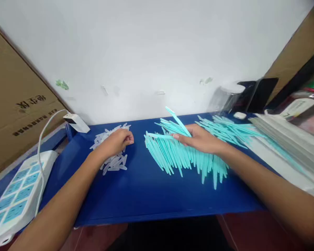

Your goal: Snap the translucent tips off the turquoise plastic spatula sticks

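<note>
My left hand (pixel 119 140) is closed, its fingers curled over a pile of small translucent plastic caps (pixel 115 163). Whatever may be between those fingertips is hidden. With thumb and fingers, my right hand (pixel 199 138) grips a slim turquoise stick (pixel 178 120), shaped like an eyebrow razor, which points up and to the left. Another such stick lies almost level at the thumb tip; I cannot tell whether it is held. Below and around this hand spreads a row of turquoise sticks (pixel 167 155), with a further heap (pixel 222 128) to the right.
The blue table (pixel 136 202) meets a white wall. At left are a power strip (pixel 21 191), a white plugged-in device (pixel 77 122) and a cardboard box (pixel 15 104). A lidded jar (pixel 229 96), dark phone-like slabs (pixel 261 94) and stacked pale packaging (pixel 290 139) stand at right.
</note>
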Tool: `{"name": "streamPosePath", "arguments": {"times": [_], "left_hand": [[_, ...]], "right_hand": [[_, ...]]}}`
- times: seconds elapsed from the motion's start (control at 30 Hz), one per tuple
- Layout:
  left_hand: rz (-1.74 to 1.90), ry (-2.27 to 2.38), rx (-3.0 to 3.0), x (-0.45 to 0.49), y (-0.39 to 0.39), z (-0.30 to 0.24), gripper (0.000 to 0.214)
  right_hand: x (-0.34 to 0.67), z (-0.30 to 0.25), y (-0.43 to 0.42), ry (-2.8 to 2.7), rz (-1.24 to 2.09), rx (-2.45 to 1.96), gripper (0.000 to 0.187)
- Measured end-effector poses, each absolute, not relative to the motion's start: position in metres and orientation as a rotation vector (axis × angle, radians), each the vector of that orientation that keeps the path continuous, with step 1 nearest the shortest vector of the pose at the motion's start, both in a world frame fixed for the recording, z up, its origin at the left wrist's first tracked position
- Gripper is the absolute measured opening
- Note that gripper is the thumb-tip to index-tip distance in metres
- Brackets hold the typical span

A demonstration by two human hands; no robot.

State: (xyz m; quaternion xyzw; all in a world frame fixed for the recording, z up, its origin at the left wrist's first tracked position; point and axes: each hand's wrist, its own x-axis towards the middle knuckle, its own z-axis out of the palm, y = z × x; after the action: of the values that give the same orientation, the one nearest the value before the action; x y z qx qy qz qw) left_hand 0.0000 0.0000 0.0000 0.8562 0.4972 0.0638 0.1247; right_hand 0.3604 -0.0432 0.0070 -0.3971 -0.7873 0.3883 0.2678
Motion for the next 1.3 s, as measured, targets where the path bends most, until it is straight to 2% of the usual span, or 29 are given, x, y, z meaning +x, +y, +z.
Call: {"name": "streamPosePath", "arguments": {"times": [0.07,0.2,0.33,0.5,0.73,0.87,1.13,1.3], "left_hand": [[0.238,1.459,2.506,-0.003,-0.003,0.003,0.021],[0.262,1.5,2.51,-0.012,-0.006,0.013,0.037],[0.182,1.523,2.455,-0.015,-0.004,0.012,0.018],[0.193,1.48,2.417,-0.006,-0.002,-0.002,0.014],[0.281,1.532,2.478,-0.013,-0.001,0.002,0.034],[0.335,1.558,2.493,-0.016,-0.002,0.005,0.039],[0.356,1.57,2.642,-0.002,0.004,-0.012,0.025],[0.367,1.545,2.654,-0.002,0.002,-0.021,0.032]], "right_hand": [[0.362,0.009,-0.044,-2.11,1.03,-1.098,0.051],[0.364,0.011,-0.044,-2.092,0.995,-1.129,0.05],[0.365,0.012,-0.042,-2.084,1.016,-1.13,0.05],[0.363,0.011,-0.044,-2.096,1.05,-1.133,0.052],[0.363,0.012,-0.045,-2.078,1.06,-1.148,0.053],[0.363,0.013,-0.044,-2.072,1.039,-1.16,0.053],[0.362,0.012,-0.046,-2.076,1.072,-1.138,0.052],[0.362,0.013,-0.046,-2.07,1.074,-1.109,0.054]]}}
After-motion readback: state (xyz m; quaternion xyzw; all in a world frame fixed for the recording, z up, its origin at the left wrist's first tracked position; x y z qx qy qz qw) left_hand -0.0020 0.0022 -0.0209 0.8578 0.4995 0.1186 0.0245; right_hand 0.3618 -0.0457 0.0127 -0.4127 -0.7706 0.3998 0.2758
